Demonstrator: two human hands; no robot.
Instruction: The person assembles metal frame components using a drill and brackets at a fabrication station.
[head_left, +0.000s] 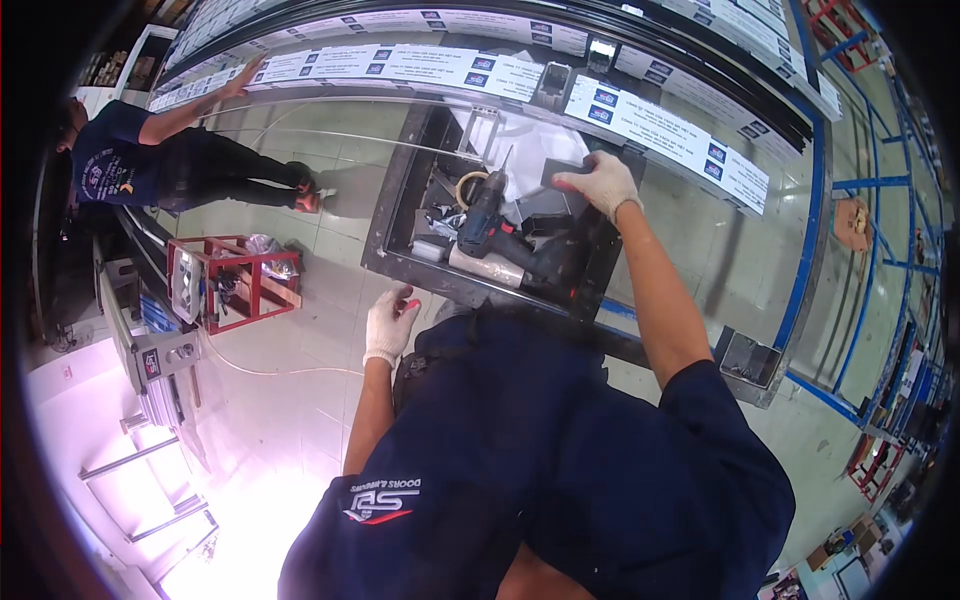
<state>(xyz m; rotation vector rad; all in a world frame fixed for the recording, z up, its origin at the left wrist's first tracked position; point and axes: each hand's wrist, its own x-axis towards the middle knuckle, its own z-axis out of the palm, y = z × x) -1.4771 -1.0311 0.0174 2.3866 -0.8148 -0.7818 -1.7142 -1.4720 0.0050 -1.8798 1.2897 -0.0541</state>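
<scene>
Black panel (560,180) under gloved right hand (600,183), grip closed on it; drill (490,225) beside.

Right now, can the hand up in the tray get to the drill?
Probably yes. The right hand rests at the far edge of the tool tray, and the drill lies just beside it with nothing between them.

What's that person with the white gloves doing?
A person in a dark blue shirt leans over a metal tray full of tools. The right hand, gloved, reaches to the tray's far side, near a dark sheet. The left hand, also gloved, hangs by the tray's near edge and seems to pinch something small and red. A drill lies in the tray, untouched. Further off, another person rests a hand on the long labelled frame.
</scene>
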